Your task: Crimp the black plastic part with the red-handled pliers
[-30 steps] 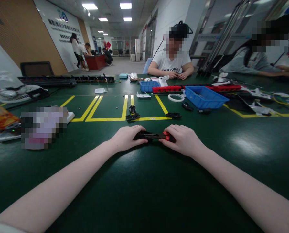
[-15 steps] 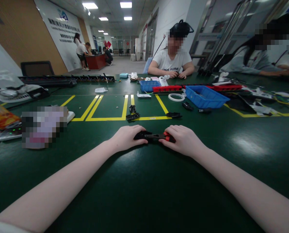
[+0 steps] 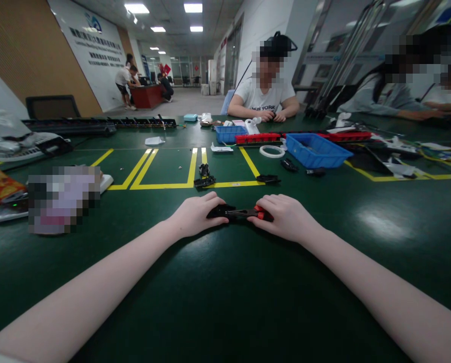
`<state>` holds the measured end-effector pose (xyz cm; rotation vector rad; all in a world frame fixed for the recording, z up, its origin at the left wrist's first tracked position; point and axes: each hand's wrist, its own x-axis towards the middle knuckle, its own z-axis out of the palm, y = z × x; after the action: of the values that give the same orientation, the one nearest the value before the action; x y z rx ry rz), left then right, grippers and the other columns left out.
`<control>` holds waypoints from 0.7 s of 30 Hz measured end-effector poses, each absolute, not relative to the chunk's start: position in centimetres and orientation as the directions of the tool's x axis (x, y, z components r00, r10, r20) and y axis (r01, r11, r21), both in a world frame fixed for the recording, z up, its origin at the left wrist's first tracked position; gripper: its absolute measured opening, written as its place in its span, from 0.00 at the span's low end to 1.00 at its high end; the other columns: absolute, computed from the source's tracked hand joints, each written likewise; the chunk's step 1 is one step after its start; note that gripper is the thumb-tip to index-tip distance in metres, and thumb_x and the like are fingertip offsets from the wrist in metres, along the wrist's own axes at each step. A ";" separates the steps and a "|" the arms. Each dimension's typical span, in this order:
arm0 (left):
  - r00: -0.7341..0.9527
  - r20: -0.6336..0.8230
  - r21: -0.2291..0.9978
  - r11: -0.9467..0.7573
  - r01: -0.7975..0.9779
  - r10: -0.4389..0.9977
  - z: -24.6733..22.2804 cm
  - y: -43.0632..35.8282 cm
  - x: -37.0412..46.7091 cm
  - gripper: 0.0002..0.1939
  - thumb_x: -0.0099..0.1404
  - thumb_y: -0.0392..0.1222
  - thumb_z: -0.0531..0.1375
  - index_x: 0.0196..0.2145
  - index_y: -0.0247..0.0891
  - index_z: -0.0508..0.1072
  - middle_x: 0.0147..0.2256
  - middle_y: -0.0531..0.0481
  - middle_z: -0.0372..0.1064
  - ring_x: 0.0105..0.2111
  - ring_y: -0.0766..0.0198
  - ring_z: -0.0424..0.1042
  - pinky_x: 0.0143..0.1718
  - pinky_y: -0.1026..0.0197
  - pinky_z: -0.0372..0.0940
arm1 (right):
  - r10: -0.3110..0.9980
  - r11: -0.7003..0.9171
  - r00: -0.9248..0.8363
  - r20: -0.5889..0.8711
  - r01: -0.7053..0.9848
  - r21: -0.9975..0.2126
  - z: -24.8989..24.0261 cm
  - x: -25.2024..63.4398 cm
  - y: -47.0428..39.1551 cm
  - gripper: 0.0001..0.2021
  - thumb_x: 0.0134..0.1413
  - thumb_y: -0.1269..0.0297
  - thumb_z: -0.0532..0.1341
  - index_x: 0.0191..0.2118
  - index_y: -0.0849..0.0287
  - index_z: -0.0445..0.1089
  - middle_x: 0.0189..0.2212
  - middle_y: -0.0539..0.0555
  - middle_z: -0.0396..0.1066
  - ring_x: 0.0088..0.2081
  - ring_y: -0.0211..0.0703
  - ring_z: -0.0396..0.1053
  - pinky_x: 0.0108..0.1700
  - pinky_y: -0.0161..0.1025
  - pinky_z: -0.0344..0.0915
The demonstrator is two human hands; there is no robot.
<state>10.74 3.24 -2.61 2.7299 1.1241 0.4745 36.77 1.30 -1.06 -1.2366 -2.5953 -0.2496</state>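
My left hand [image 3: 195, 216] is closed around a small black part [image 3: 218, 210], mostly covered by my fingers. My right hand [image 3: 289, 218] grips a pair of pliers [image 3: 243, 213] by the red handles. The metal jaws point left and meet the black part between my hands, just above the table; whether they bite on it I cannot tell. Beyond my hands, several black plastic pieces [image 3: 205, 181] lie by the yellow tape, with another flat black piece [image 3: 269, 179] to their right.
A blue bin [image 3: 316, 157] and a roll of white tape [image 3: 272, 152] stand farther back on the green table [image 3: 225, 292]. Red strips [image 3: 258, 137] run behind them. At left are a blurred-out item [image 3: 64, 199] and an orange packet [image 3: 0, 184]. A person [image 3: 265, 93] sits opposite.
The view has turned slightly, so the table items appear a little farther left. Both hands keep their grip on the black part and the pliers, almost unmoved.
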 end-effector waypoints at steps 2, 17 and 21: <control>0.670 0.235 0.254 -0.710 0.657 0.704 -2.6 3.2 10.7 0.19 0.66 0.53 0.58 0.50 0.41 0.67 0.46 0.50 0.67 0.38 0.61 0.72 0.35 0.60 0.66 | 0.741 0.618 -0.602 0.298 0.785 0.047 -1.0 36.9 1.3 0.16 0.57 0.51 0.56 0.32 0.60 0.68 0.29 0.56 0.71 0.27 0.42 0.64 0.31 0.38 0.57; 0.692 0.233 -0.005 -0.711 0.704 0.683 -2.6 2.8 11.1 0.24 0.68 0.58 0.53 0.54 0.41 0.65 0.45 0.48 0.68 0.32 0.61 0.71 0.31 0.60 0.63 | 0.732 0.641 -0.643 0.226 0.762 0.092 -0.7 36.5 1.3 0.15 0.59 0.54 0.56 0.34 0.62 0.69 0.31 0.58 0.71 0.29 0.43 0.66 0.31 0.39 0.58; 0.710 0.215 -0.030 -0.723 0.691 0.670 -2.4 2.8 11.1 0.24 0.69 0.57 0.51 0.55 0.40 0.65 0.45 0.46 0.67 0.34 0.61 0.71 0.34 0.60 0.63 | 0.731 0.640 -0.642 0.233 0.763 0.092 -0.8 36.4 1.2 0.15 0.58 0.53 0.56 0.34 0.62 0.69 0.31 0.58 0.71 0.29 0.43 0.66 0.31 0.39 0.58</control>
<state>11.14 2.76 -2.44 3.0047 1.1993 0.3081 36.44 1.21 -0.80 -1.2333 -2.6842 -0.2724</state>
